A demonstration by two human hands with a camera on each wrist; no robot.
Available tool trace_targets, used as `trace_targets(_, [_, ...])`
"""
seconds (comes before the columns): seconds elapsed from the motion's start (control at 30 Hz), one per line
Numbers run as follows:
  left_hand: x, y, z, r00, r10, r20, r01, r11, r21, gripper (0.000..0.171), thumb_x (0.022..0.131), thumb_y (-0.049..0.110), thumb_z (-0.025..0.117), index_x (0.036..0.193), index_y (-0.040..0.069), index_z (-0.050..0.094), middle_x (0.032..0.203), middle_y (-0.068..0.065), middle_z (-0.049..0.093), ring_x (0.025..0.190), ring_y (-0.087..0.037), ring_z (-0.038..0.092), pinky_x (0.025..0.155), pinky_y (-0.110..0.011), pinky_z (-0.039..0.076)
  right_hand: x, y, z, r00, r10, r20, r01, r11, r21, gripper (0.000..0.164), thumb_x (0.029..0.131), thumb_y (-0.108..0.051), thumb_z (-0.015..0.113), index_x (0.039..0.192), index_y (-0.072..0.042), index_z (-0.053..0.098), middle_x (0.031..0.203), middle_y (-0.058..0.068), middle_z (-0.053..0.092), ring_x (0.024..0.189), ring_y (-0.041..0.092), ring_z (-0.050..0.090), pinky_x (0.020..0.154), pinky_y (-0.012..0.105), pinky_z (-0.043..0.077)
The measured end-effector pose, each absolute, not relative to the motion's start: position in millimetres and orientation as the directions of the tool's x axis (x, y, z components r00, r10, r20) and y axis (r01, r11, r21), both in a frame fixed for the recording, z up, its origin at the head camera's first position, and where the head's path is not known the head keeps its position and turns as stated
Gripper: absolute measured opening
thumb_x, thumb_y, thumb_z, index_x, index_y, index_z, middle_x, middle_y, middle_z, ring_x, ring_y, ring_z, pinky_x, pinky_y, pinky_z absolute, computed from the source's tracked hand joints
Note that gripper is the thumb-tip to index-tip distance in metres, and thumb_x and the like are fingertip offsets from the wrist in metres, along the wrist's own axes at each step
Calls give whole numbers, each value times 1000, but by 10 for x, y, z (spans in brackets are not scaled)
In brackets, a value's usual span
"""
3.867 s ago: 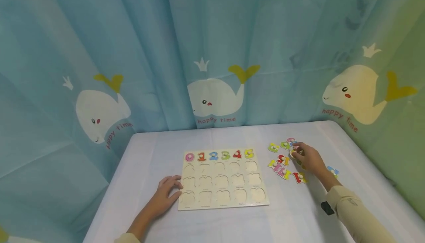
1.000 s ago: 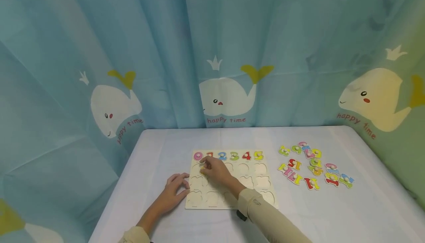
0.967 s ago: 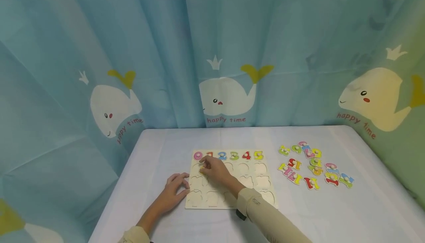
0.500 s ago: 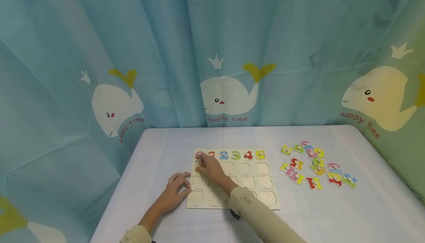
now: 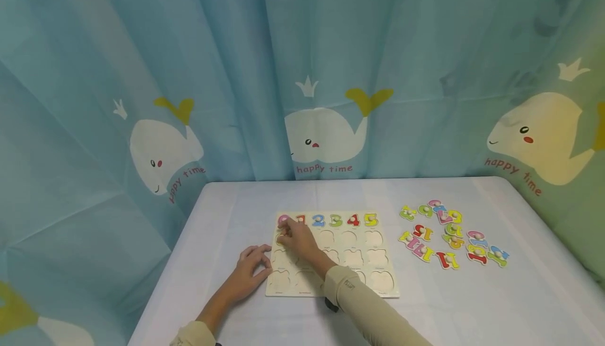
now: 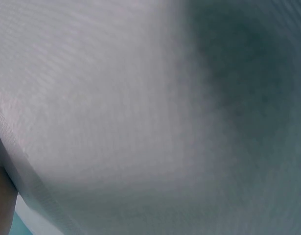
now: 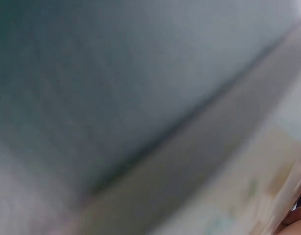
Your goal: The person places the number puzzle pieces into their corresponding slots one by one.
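Plainly, this number puzzle is about a quarter filled. The board lies flat a little below the centre of the frame, on the white tabletop, and its whole top row is seated: 0, 1, 2, 3, 4 and 5. The three rows below show bare recesses wherever I can see them; the rest sit behind an arm.

The right hand bends over the left end of the second row, thumb and fingertips drawn together. I judge that it pinches a number piece there, fitting it into the first recess, but the fingers hide it and I can't read its figure. The left hand rests at the board's left edge, fingers loosely spread, apparently steadying it.

What's left is the scatter of loose pieces to the right of the board, some touching or overlapping. Among them I make out what looks like a red 15, lying askew.

As for writing, the blue curtain says "happy time" in red beneath each whale. Small captions run below the recesses, too tiny to read, and I spot no brand. Both wrist views are too blurred to help.
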State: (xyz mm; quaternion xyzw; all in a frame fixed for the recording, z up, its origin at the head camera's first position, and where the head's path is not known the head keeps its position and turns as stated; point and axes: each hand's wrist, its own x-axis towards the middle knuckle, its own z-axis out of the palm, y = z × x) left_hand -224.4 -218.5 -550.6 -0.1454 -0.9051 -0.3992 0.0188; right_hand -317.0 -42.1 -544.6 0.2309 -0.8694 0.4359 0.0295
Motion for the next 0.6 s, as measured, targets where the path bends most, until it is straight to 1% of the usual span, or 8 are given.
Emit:
trace_targets(0.07, [-2242,-2187,-5507,-954,253,157,287,640,713,10,86,18,67,84,19,57,130,-5,52,127,-35,30,101,-63,22,-3165,-426,-5453,-893,-369,256,-425,510,-748,23,79,-7,72,99,-5,63,74,-7,58,67,5,51,62,22,44])
trace_targets(0.13, [-2241,-2189,-5506,-957,253,145,278,639,717,10,87,18,67,84,19,58,131,-5,52,128,-34,30,102,-62,22,-3166,-420,-5455,-896,-372,242,-414,506,-756,23,79,-8,72,101,-5,63,75,-6,58,68,6,51,63,23,45])
trace_targets(0.2, [-2241,-2188,-5506,-957,255,136,272,638,720,10,87,19,67,84,20,57,131,-4,51,128,-34,29,102,-62,21,-3171,-403,-5454,-899,-386,208,-398,520,-755,25,81,-10,72,104,-6,63,77,-7,58,69,6,51,64,23,45])
trace_targets(0.37, [-2240,-2195,-5503,-961,244,129,258,635,728,11,86,17,67,83,22,57,132,-4,51,129,-33,28,103,-63,20,-3190,-367,-5434,-888,-434,149,-382,517,-766,29,85,-10,68,113,-6,61,82,-7,58,73,7,52,69,24,45])
trace_targets(0.47, [-2240,-2197,-5506,-961,243,133,262,636,726,11,86,16,67,83,21,57,132,-4,51,129,-34,28,103,-63,19,-3194,-370,-5446,-887,-432,160,-384,501,-776,29,85,-9,68,113,-6,61,82,-7,58,71,7,52,67,24,45])
trace_targets(0.6, [-2251,-2197,-5523,-960,249,128,262,638,724,9,87,18,66,84,19,58,132,-4,51,129,-34,28,103,-63,19,-3198,-391,-5481,-894,-410,181,-391,515,-763,27,84,-10,69,111,-8,62,80,-9,56,68,5,49,63,22,43])
